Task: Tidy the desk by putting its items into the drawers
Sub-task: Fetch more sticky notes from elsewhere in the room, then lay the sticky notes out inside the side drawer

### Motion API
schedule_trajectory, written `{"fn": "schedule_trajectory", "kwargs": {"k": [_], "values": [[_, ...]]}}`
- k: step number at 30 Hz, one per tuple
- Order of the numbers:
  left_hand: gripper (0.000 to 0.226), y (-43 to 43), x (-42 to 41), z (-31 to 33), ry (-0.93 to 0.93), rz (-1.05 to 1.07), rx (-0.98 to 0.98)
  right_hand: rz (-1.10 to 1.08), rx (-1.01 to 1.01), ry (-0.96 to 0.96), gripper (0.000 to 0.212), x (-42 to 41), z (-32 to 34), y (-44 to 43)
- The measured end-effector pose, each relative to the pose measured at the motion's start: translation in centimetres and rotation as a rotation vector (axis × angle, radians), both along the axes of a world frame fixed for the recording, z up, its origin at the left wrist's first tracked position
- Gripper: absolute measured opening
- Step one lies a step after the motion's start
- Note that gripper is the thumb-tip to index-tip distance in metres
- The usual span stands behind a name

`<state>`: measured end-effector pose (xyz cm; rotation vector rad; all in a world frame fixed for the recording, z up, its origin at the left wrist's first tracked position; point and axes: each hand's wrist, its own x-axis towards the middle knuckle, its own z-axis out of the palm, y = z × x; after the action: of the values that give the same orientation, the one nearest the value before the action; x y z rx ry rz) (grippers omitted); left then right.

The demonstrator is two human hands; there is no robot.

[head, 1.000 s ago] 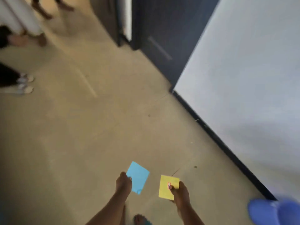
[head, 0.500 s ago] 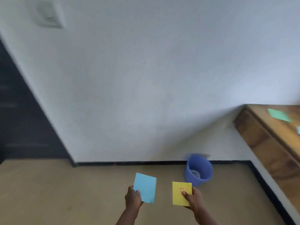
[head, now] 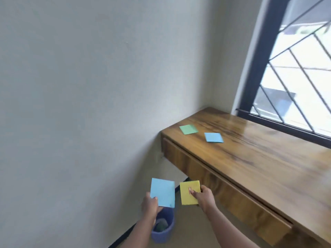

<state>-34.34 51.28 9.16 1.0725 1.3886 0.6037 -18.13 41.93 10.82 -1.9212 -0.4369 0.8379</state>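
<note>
A plain pale wall (head: 75,104) fills the left side of the room, with a dark skirting strip (head: 123,237) along its foot. In front of it the person's left hand (head: 149,204) is raised, pinching the near blue sheet (head: 162,192) by its lower left corner, thumb on top and the other fingers curled underneath; the sheet is held in the air, roughly flat and facing up. Directly below that hand a purple bucket (head: 164,235) stands on the floor against the wall, with something dark inside that I cannot make out. Just to the right, close beside the blue sheet but not touching it, the right hand (head: 206,198) holds a yellow pad (head: 188,191) by its right edge, the thumb pressed on the top face next to a small red mark and the fingers wrapped round the edge and under it. Both are held in the air short of the desk's front edge. Farther off, a green sheet (head: 188,129) lies flat on the wooden desk (head: 259,158) near its left end by the wall, and a far blue sheet (head: 213,137) lies just beside it to the right, the two apart. Under the desktop a long drawer front (head: 232,196) sits closed. Behind the desk on the right, a dark-framed window (head: 295,68) with diagonal bars lets in bright daylight that gleams on the wood
</note>
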Motion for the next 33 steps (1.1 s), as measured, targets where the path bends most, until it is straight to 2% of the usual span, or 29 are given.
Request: {"fn": "schedule_trajectory", "kwargs": {"k": [3,8,12,17,22,25,30,33], "values": [[0.021,1.4,6.3,2.3,-0.077,-0.107,-0.011,-0.117,0.016,-0.031,0.019,4.9,1.4,0.4],[0.030,4.1,15.7,4.0,-0.033,-0.293,0.024,-0.381,0.046,-0.111,0.039,11.4,3.4,0.3],[0.034,5.9,23.2,4.2,-0.040,-0.446,0.037,-0.585,0.037,-0.186,0.037,16.7,3.7,0.7],[0.041,7.5,31.4,3.7,0.023,-0.626,0.059,-0.813,-0.027,-0.170,0.036,21.8,4.2,1.7],[0.045,7.8,36.3,4.3,0.267,-0.857,0.291,-0.893,-0.195,-0.146,0.039,24.9,3.6,2.1],[0.043,7.5,38.1,4.3,0.377,-0.899,0.417,-0.942,-0.290,-0.097,0.041,25.5,3.0,2.1],[0.047,6.9,38.6,3.7,0.456,-0.941,0.578,-0.957,-0.501,-0.141,0.041,25.2,2.3,2.2],[0.050,6.8,38.5,3.4,0.486,-0.987,0.663,-0.948,-0.560,-0.188,0.043,24.7,2.2,2.3]]}}
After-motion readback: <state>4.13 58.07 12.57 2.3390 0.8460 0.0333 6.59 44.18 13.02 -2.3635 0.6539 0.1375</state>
